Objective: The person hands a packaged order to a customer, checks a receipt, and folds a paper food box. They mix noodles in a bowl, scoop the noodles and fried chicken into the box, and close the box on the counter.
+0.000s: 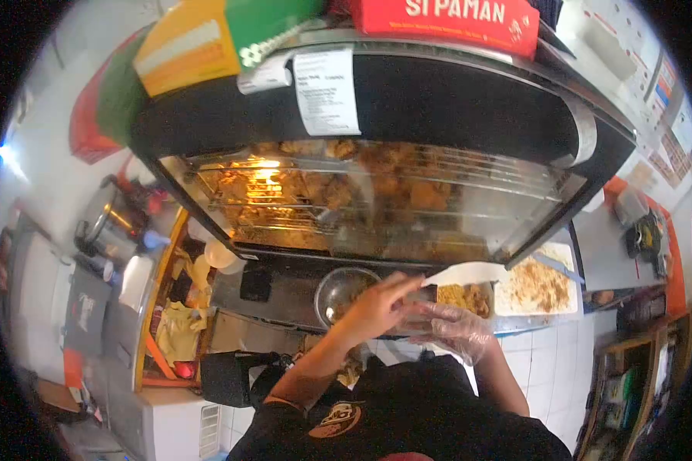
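Note:
My left hand (383,303) is bare and reaches in over the counter, its fingers bent and close together beside my right hand; what they hold, if anything, is hidden. A clear plastic glove covers my right hand (457,329), whose fingers point left and meet the left hand's fingertips. Just beyond both hands lies a white paper-like piece (467,273). A round metal bowl (344,290) stands left of the hands. Behind the right hand sits a container of yellowish food (455,298), with a white tray of crumbs (544,292) to its right.
A glass display case (377,203) with fried pieces on racks spans the far side. Boxes, one red (446,23), sit on top, with a receipt (327,92) hanging down. A wooden-edged bin (181,323) and a pot (111,223) stand left; shelves (630,384) are at right.

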The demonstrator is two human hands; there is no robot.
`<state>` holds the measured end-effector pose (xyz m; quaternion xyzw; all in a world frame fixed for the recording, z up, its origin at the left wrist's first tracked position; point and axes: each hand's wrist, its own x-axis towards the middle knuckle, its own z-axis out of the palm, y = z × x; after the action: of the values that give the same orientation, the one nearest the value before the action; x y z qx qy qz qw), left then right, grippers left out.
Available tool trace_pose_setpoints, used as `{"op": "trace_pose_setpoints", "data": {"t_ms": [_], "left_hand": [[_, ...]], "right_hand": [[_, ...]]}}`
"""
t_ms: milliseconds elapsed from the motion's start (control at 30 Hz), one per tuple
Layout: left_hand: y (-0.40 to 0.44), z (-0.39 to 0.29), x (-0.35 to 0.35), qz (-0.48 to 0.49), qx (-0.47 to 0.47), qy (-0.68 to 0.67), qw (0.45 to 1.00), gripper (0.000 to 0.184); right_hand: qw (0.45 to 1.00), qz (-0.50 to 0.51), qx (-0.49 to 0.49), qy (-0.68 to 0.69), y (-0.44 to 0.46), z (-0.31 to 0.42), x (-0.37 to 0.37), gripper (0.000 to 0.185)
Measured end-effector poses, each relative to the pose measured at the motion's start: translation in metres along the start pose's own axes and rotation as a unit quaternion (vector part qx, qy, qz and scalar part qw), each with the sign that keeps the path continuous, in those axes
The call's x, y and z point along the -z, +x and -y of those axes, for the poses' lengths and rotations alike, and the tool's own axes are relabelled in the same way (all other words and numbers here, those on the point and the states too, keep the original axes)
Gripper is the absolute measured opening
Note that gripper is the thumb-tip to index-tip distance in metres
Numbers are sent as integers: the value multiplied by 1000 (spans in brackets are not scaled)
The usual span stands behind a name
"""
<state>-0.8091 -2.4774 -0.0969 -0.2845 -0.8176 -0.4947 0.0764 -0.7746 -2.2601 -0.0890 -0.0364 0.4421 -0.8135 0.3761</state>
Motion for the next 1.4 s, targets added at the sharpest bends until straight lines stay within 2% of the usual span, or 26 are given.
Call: {"op": "trace_pose_setpoints", "data": {"t_ms": [33,200,267,367,400,433,500,533,600,633,700,733,833,900,933,1033,1067,1100,1133,1167,1200,1267,1300,1333,1367,1400], "left_hand": [[-7,23,-10,66,-6,-24,998,24],[-14,27,20,-13,118,-33,992,12],[-9,25,28,-83,144,-37,985,11],[4,20,30,-29,62,24,997,10],[7,18,30,40,53,-13,998,14],[10,14,32,20,55,-8,998,16],[28,-19,63,-65,55,-17,996,23],[38,-32,81,-129,50,-30,990,27],[62,-40,133,-362,22,35,931,34],[80,-62,156,-495,-62,-8,867,33],[102,-80,187,-563,-103,-44,819,35],[113,-84,199,-560,-101,-33,822,36],[135,-91,213,-549,-85,-39,830,38],[138,-94,212,-530,-65,-80,842,38],[138,-94,211,-511,-88,-144,842,37],[118,-88,213,-479,-41,-202,853,33],[106,-91,214,-462,-8,-172,870,32],[95,-77,217,-464,19,-112,879,32],[86,-80,210,-454,18,-143,879,32],[76,-81,203,-459,62,-138,875,31],[68,-60,199,-512,79,-111,848,29],[45,-55,185,-465,16,-128,876,25],[36,-60,172,-482,54,-55,873,22],[26,-57,158,-512,61,-33,856,19],[16,-58,144,-500,54,-32,864,18],[8,-61,128,-487,46,-31,871,18]], "right_hand": [[1000,18,-16,5,5,-1,5,83],[993,38,42,-108,-6,12,42,82],[992,-21,112,-50,-13,32,39,82],[968,-122,215,45,-24,42,42,77],[968,-210,127,58,-9,44,64,72],[952,-127,249,-127,-28,24,69,68],[929,-195,179,-259,-30,8,85,73],[947,-219,163,-171,-38,10,86,72],[888,-369,247,-121,-54,10,116,62],[863,-408,267,-134,-68,7,170,57],[703,-545,444,-108,-81,-1,255,55],[623,-617,479,-53,-87,6,279,55],[598,-578,551,-70,-64,12,344,54],[725,-572,382,32,-53,-14,466,58],[714,-651,256,14,-53,-4,441,56],[477,-772,180,-380,-57,-54,542,48],[541,-757,144,-338,-67,-42,480,38],[378,-808,305,-334,-53,-61,473,35],[387,-839,243,-296,-53,-47,387,33],[412,-840,236,-263,-53,-65,415,32],[438,-843,224,-218,-47,-45,338,32],[480,-789,306,-230,-28,-44,272,27],[505,-750,347,-251,-12,-52,261,24],[565,-678,378,-278,-6,-47,219,24],[695,-597,378,-135,-11,-11,117,24],[695,-527,437,-220,20,-41,158,24]]}}
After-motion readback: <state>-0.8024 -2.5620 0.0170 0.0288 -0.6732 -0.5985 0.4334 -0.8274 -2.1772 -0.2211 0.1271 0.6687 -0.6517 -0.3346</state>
